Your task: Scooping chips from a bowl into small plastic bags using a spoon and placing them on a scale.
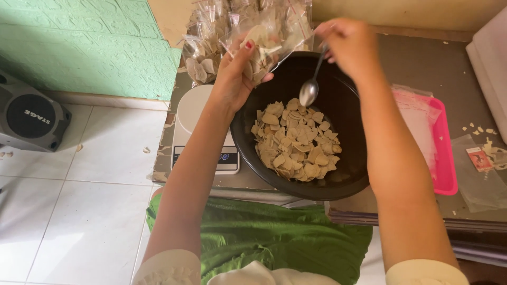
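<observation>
White floor tiles and a green patterned wall frame a low brown table where a person sits with a green cloth over the lap. On the table, close to its near edge, sits a big black bowl with a heap of pale, flat chips lying in its bottom. Just left of the bowl is a white kitchen scale, and to the right a pink tray with clear plastic sheets on it. A grey speaker stands on the floor by the wall. Behind the bowl rests a pile of filled clear packets. The left hand holds a small clear bag of chips above the bowl's far rim, fingers curled round it and thumb pressed against its front. The right hand pinches the handle of a metal spoon, whose tip hangs down over the bowl, just above the chips.
</observation>
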